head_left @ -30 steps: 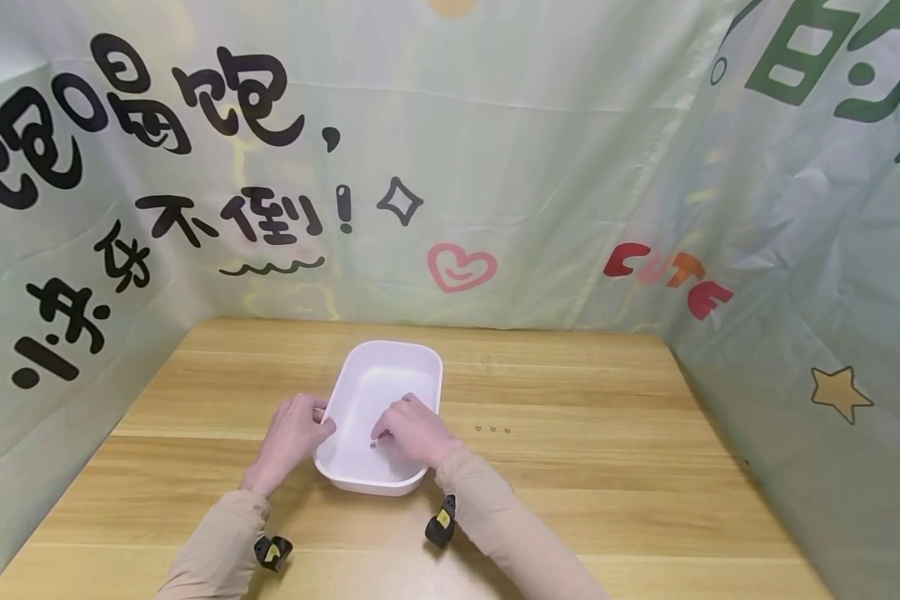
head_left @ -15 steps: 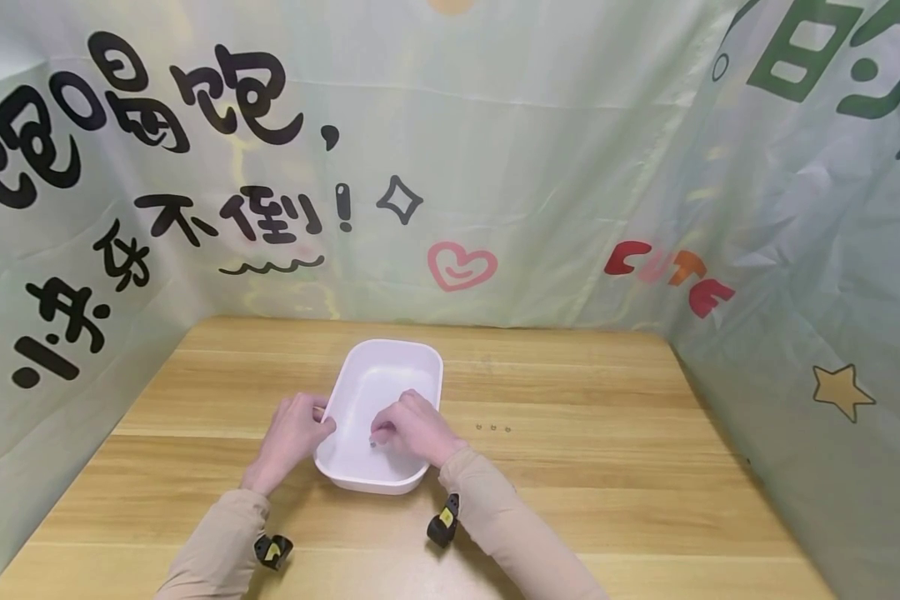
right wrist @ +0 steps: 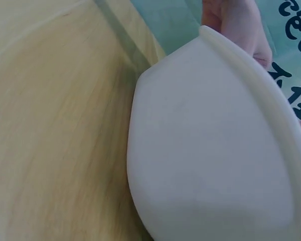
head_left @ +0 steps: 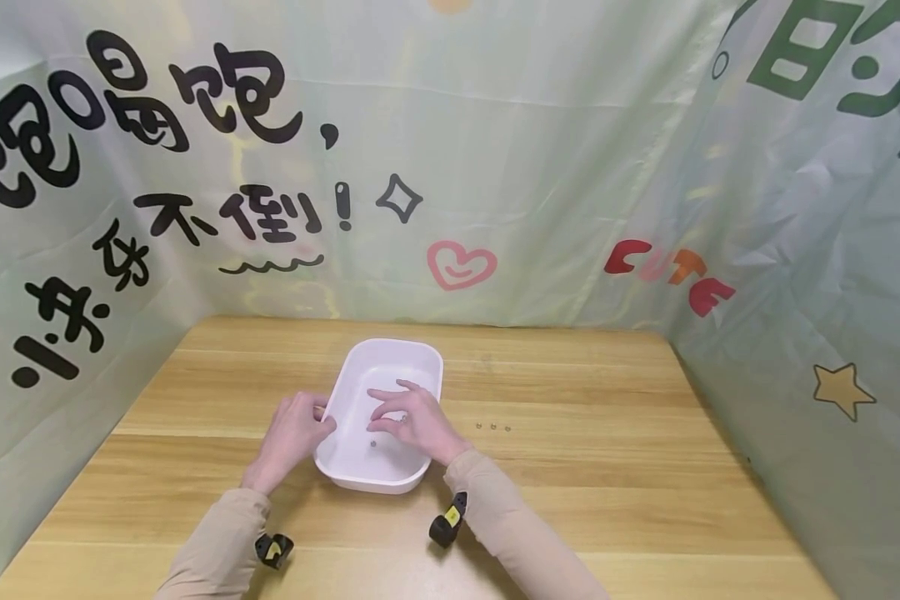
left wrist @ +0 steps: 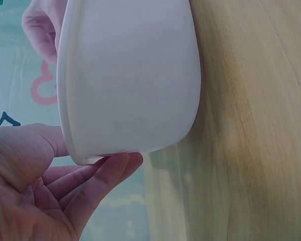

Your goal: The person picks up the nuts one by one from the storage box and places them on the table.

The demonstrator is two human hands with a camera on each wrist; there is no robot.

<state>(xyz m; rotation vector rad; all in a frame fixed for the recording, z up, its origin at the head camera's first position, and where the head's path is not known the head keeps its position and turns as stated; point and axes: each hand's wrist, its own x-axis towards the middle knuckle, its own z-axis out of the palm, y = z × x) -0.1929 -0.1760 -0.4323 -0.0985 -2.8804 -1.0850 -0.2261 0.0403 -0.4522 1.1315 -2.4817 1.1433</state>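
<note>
Tub noted just left of centre in the lower half of the head view, upright on the bench. Contents: one small piece on its floor, toward the near end; material too small to identify. Three similar small pieces lie in a row on the bench, right of the tub, outside it. Progress, as judged: partway, with one piece inside and three outside. Left hand grips the tub's left rim between thumb and fingers. Right hand is over the tub's interior, outer fingers spread, thumb and forefinger near each other; whether they hold anything small cannot be told. A printed banner fills the upper frame.
</note>
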